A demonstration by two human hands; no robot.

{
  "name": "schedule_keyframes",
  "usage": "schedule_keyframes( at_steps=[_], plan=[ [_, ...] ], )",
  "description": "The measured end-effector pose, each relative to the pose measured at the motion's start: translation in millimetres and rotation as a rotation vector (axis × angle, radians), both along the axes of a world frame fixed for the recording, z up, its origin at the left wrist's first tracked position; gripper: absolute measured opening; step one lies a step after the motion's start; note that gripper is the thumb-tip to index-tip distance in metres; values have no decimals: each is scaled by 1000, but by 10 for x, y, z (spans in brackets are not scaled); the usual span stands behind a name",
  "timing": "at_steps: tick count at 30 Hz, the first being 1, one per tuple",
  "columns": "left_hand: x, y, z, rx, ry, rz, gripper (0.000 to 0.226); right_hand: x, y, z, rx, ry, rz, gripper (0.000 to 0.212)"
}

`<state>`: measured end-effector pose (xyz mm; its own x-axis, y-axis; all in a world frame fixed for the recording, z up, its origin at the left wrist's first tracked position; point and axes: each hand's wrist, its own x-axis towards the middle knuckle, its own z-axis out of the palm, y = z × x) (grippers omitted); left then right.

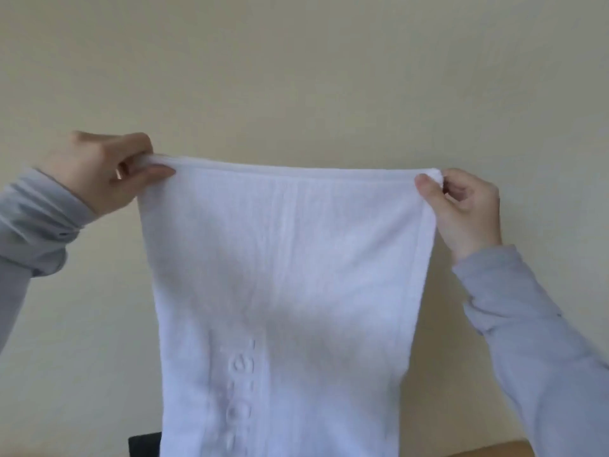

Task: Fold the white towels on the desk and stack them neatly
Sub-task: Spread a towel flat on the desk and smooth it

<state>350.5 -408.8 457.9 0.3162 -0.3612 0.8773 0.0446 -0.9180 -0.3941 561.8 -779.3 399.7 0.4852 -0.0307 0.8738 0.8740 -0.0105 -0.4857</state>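
The soft, limp white terry towel [280, 275] hangs light; left hand [102, 173] and right hand [461, 209] each pinch a top corner, the best hold.

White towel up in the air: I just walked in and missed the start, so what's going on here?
A person in grey sleeves holds a white towel up before a cream wall. The left hand pinches one top corner and the right hand the other, so the towel hangs flat between them. Its lower end runs out of frame. Only a strip of wooden desk shows, and no folded stack is in view.
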Motion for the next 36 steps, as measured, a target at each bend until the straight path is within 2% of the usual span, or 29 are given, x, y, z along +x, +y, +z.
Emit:
schedule_keyframes(
  at_steps=[1,4,8,10,11,13,17,22,25,27,33,36],
  plan=[
    [-59,40,91,-5,-34,-1,39,-15,2,67,-5,-23,10,38],
    [-138,37,182,-4,40,96,50,-112,60,191,-2,-26,77,42],
    [-173,48,231,-62,-30,79,50,-178,80,427,62,-24,117,40],
    [-182,58,263,-248,-14,71,46,-212,123,455,103,5,169,40],
    [-161,57,241,-407,28,23,45,-220,152,437,121,34,196,42],
    [-104,29,150,-732,157,-177,41,-207,198,376,170,101,271,42],
    [-108,-63,61,-977,208,-364,38,-159,198,289,212,179,396,43],
    [-157,-146,61,-1108,204,-509,33,-128,168,212,182,234,514,37],
    [-207,-191,87,-1186,221,-613,45,-169,97,265,200,237,583,39],
    [-261,-215,160,-1181,209,-665,49,-176,29,337,235,186,573,32],
    [-255,-414,94,-1205,181,-719,17,-146,6,299,249,138,498,38],
    [-247,-488,47,-1210,140,-733,19,-181,-52,290,226,112,480,37]
  ],
)
